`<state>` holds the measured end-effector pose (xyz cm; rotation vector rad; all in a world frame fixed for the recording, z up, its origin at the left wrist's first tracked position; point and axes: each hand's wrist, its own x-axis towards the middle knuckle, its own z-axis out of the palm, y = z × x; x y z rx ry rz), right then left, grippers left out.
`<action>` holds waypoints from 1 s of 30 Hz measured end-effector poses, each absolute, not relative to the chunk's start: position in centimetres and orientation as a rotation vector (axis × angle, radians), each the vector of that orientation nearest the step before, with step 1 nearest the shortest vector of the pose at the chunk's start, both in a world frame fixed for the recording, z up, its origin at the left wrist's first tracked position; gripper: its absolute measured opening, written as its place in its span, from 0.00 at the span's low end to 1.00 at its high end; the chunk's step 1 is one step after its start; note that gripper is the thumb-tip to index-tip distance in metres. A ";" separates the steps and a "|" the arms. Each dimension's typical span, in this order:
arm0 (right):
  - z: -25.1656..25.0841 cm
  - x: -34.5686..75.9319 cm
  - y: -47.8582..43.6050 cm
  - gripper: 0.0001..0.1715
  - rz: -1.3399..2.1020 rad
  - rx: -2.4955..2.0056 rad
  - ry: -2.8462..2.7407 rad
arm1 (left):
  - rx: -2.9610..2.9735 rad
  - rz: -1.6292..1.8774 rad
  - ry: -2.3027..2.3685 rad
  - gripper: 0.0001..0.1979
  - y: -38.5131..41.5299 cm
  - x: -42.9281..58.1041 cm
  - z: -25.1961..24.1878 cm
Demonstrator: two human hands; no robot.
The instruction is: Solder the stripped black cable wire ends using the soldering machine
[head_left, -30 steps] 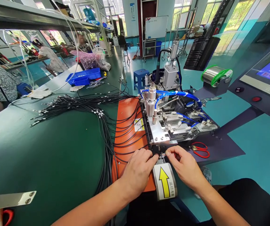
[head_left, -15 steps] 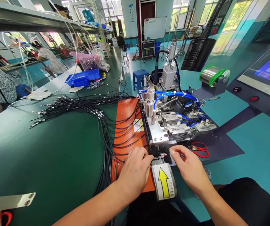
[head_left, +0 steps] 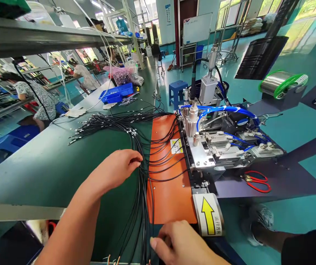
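Observation:
My left hand (head_left: 117, 165) reaches over the green bench and its fingertips pinch at the bundle of thin black cables (head_left: 137, 147) beside the orange plate (head_left: 169, 184). My right hand (head_left: 180, 244) is low at the bench's near edge, fingers curled by the cables' hanging ends just below the orange plate. A white belt cover with a yellow arrow (head_left: 209, 219) lies right of it. The metal machine with blue air hoses (head_left: 215, 141) stands beyond, with no hand on it.
Red-handled scissors (head_left: 255, 181) lie right of the machine. A solder spool with green flanges (head_left: 283, 84) stands at the far right. A blue tray (head_left: 116, 94) and plastic bags sit farther along the bench. Other people sit at benches on the left. A blue stool (head_left: 177, 92) stands in the aisle.
Both hands left the machine's front fixture. My left hand moved left to the cable bundle, my right hand dropped to the bench's near edge. The view shifted left.

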<state>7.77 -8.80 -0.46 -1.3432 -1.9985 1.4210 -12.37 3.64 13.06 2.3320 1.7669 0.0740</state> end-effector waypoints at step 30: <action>0.9 19.9 -5.7 0.20 1.338 -1.406 -1.136 | 2.560 0.612 0.831 0.10 0.7 1.2 2.5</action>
